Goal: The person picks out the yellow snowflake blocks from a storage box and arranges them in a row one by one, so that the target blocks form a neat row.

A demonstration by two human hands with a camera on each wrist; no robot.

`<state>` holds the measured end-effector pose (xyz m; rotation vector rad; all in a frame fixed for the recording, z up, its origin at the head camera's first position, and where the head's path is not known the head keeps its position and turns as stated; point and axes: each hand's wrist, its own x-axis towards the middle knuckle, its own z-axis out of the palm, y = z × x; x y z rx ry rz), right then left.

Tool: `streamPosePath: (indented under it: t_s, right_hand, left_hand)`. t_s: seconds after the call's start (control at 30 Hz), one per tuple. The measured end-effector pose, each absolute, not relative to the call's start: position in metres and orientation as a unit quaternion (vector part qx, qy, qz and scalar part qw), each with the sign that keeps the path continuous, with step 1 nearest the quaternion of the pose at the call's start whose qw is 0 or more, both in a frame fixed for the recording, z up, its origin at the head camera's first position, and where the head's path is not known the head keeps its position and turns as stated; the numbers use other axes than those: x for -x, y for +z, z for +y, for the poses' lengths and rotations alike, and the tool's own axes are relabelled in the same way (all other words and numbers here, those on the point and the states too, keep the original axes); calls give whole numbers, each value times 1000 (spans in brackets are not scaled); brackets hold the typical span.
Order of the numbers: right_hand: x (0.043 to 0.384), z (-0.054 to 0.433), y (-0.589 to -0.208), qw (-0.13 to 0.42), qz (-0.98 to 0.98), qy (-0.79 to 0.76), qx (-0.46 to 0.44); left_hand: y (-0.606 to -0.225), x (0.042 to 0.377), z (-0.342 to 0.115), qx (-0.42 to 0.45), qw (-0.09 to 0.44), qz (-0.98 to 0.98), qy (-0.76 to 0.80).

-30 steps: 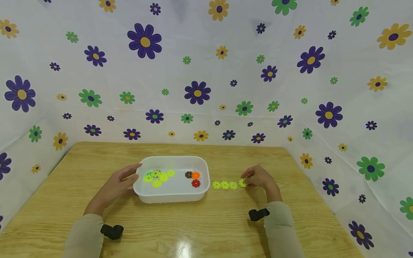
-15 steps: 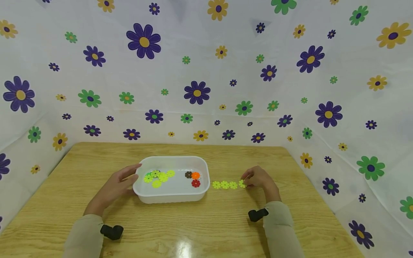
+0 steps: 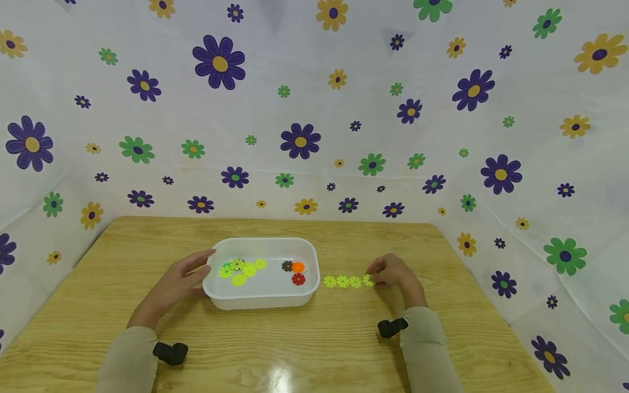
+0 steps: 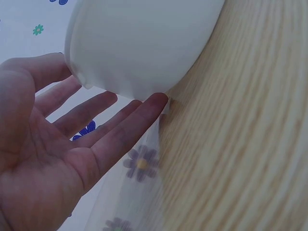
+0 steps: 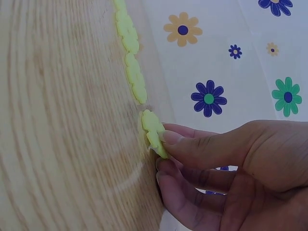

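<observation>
My right hand pinches a yellow-green flower-shaped plastic disc between thumb and fingers, low at the tabletop. That disc is at the right end of a row of matching discs, with a small gap to its neighbour. My left hand is at the left end of a white plastic tub. In the left wrist view its thumb is at the tub's rim, and the long, mostly straight fingers lie against the wall near the base.
Inside the tub, several yellow-green discs lie in a loose heap on the left. A brown disc, an orange disc and a red disc sit on its right. The wooden table backs onto flower-print cloth.
The right hand has shifted very slightly left with the pinched disc, narrowing the gap to the row. The left hand and the tub stay where they were.
</observation>
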<state>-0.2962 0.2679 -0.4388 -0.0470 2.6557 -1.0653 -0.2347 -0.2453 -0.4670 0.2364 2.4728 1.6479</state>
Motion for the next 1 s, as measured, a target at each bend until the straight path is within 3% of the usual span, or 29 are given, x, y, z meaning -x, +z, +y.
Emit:
streamPosePath:
  t_s: [0.77,1.0]
  right_hand:
    - [295,267,-434,136,928,-346,12]
    - [294,257,-422,126,927,-350,48]
  left_hand:
    - [-467,234,-245,-81,81,825,554]
    - [-466,233,-245,-77,81,826,552]
